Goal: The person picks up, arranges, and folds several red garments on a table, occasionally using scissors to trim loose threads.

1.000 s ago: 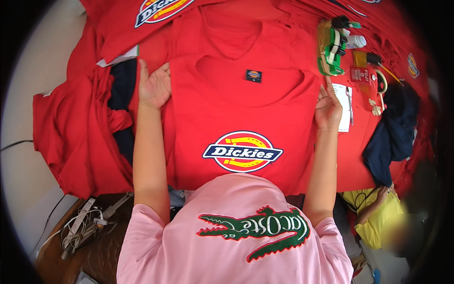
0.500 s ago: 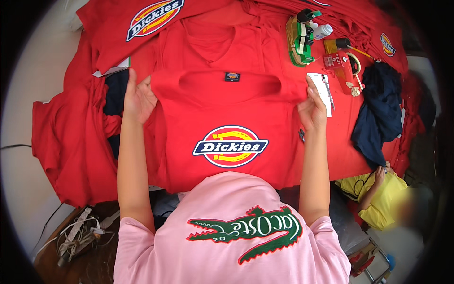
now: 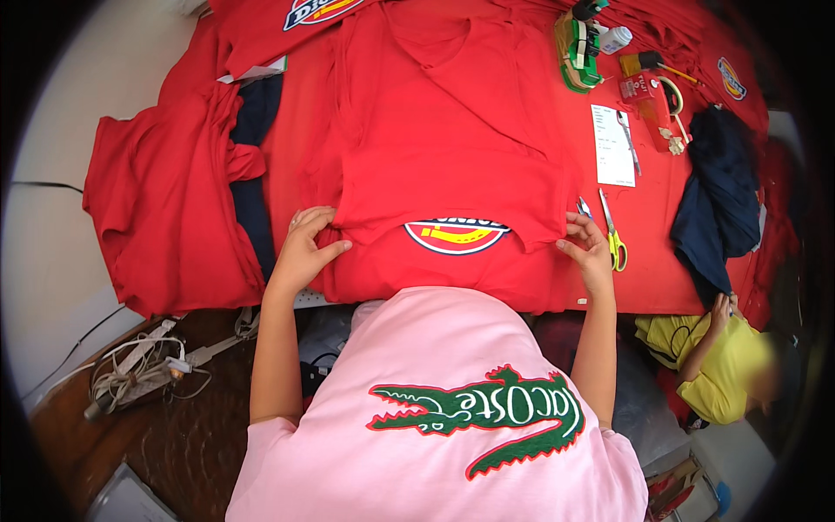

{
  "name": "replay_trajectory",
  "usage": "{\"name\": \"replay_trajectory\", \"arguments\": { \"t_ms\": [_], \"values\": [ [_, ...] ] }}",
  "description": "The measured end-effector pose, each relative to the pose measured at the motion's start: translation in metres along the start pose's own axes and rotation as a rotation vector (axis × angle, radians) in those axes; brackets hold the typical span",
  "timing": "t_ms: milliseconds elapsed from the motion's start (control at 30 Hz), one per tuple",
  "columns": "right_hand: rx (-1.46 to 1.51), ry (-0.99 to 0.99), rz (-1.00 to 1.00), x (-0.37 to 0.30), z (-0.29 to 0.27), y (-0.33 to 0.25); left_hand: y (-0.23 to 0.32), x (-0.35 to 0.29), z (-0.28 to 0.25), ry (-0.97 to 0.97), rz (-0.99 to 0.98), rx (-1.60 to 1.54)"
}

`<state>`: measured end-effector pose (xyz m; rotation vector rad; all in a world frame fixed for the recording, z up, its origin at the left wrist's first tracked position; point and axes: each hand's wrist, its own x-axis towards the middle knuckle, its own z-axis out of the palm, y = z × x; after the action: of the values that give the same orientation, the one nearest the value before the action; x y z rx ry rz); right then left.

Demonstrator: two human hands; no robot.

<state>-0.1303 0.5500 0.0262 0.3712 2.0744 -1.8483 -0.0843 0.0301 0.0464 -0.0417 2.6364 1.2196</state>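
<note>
A red shirt lies on the table in front of me, its upper part folded down toward me. The fold covers the top of the oval printed badge, leaving its lower half showing. My left hand pinches the shirt's left edge between thumb and fingers. At the opposite edge, my right hand pinches the cloth the same way. Just right of that hand lie scissors with yellow-green handles, beside a small metal tool whose kind I cannot make out. Another red shirt lies flat beyond.
Red garments pile up at left over dark blue cloth. At right are a paper slip with a pen, a green tape dispenser, a white bottle, a red box and navy cloth. A person in yellow works nearby.
Both hands have come down toward me, bringing the shirt's collar end over its badge. The hands are now closed on the side edges. The scissors have come into full view.
</note>
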Motion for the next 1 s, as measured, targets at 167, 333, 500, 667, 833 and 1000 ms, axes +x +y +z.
{"name": "replay_trajectory", "arguments": {
  "t_ms": [167,333,500,667,833,1000],
  "values": [
    [-0.009,-0.031,-0.002,0.0,-0.002,-0.002,0.001,0.001,-0.003,-0.01,0.02,0.021],
    [-0.155,0.006,-0.076,0.006,-0.004,0.003,0.003,0.006,0.0,0.006,0.022,0.038],
    [-0.594,-0.044,-0.232,0.008,0.002,-0.017,0.013,0.019,-0.005,-0.076,0.067,0.053],
    [0.599,-0.251,-0.134,0.015,-0.021,-0.078,0.034,0.036,-0.05,-0.215,0.032,-1.057],
    [1.084,-0.241,-0.259,0.011,0.022,-0.153,0.066,0.068,-0.065,-0.272,0.526,-1.822],
    [0.773,-0.964,0.205,0.02,0.069,-0.122,0.11,0.081,-0.027,-0.728,0.081,-1.714]
  ]
}}
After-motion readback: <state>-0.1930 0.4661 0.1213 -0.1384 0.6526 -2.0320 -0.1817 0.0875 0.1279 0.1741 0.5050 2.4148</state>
